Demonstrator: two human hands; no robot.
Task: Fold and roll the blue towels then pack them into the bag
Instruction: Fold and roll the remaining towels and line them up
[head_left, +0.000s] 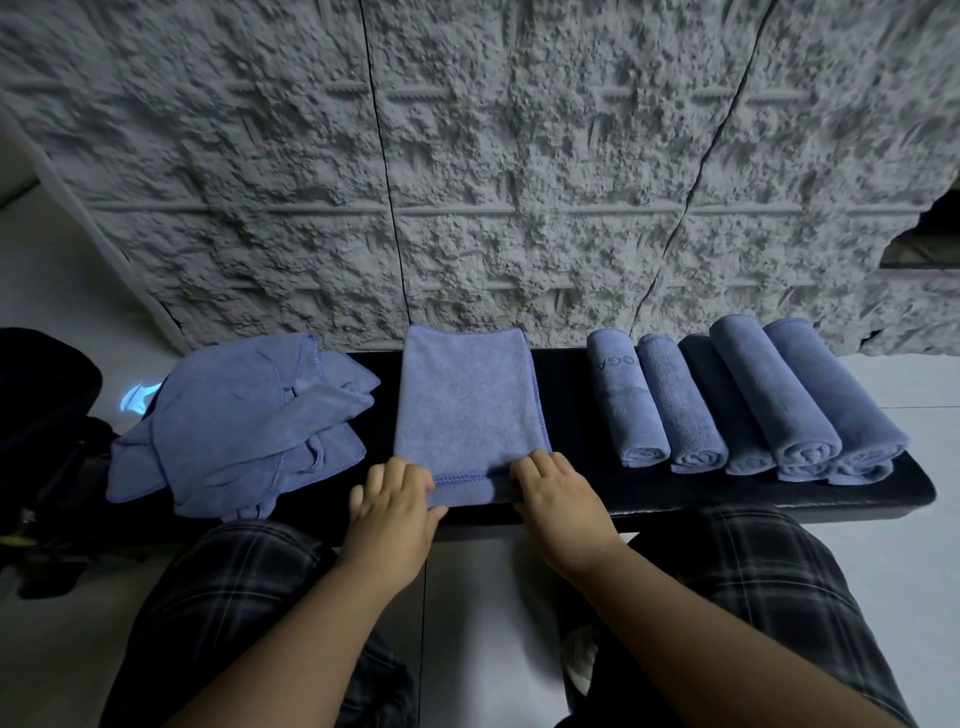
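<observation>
Black bench (597, 499) before a rough wall. My left hand (392, 506) and right hand (558, 501) pinch the folded towel's (467, 410) near edge; rolling toward 12 o'clock looks next. Rolls (748, 405) lie at 3 o'clock.

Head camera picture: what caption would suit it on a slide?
Both hands grip the folded towel's near edge, rolled towels alongside.

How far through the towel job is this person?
Done: a row of rolled towels lies at the right of the black bench. In hand: the left hand and right hand grip the near edge of a folded towel. Left: the unfolded pile, and all the packing.
</observation>
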